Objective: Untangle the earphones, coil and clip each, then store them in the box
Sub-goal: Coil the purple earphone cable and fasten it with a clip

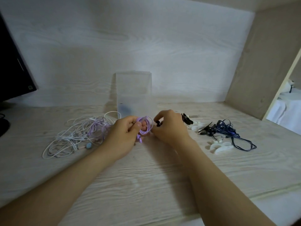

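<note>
We seem partway: our left grip curls round the coiled purple earphones just before the box, our right grip pinches a black clip beside the coil, and the white tangle and blue earphones lie unclipped on the table.

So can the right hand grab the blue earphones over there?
Probably, once it lets go: the right hand pinches a black clip, but the blue earphones lie in the open on its side.
</note>
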Motion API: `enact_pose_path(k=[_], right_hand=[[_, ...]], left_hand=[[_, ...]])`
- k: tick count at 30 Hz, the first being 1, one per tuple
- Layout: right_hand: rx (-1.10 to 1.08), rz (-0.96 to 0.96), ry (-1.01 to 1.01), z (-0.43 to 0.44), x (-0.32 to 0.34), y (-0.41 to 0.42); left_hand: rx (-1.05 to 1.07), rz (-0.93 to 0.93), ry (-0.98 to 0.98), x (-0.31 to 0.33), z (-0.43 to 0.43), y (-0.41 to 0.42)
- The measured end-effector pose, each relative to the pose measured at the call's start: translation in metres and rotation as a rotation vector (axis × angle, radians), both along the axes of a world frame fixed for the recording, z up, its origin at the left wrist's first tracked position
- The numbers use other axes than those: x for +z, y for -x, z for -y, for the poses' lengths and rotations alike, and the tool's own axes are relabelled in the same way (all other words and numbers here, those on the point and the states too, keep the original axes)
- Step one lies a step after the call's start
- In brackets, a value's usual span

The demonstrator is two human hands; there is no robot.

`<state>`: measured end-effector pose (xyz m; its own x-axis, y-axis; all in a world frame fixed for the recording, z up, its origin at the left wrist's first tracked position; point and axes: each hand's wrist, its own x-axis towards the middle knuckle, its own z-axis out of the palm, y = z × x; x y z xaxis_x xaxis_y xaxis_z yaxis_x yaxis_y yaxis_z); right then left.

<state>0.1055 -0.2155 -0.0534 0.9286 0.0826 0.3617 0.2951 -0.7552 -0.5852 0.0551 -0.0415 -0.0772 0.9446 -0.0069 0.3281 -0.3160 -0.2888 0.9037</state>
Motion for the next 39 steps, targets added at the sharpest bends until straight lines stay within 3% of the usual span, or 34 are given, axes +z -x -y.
enact_pose_path(k=[9,19,26,34,39], right_hand=[[0.267,-0.037,-0.540,-0.016,0.003,0.015],[0.406,-0.191,-0.614,-0.025,0.004,0.017],[0.358,-0.117,-0.708,-0.024,0.008,0.017],[0.315,0.076,-0.383,-0.037,-0.001,0.015],[0.269,0.103,-0.359,-0.041,-0.001,0.018]], left_hand=[[0.238,-0.040,0.071,0.004,-0.016,0.003],[0.285,-0.036,0.024,0.010,-0.021,0.002],[0.280,-0.051,0.049,0.008,-0.025,-0.001],[0.275,-0.037,0.019,0.008,-0.023,0.003],[0.286,-0.016,-0.014,0.008,-0.021,0.005]])
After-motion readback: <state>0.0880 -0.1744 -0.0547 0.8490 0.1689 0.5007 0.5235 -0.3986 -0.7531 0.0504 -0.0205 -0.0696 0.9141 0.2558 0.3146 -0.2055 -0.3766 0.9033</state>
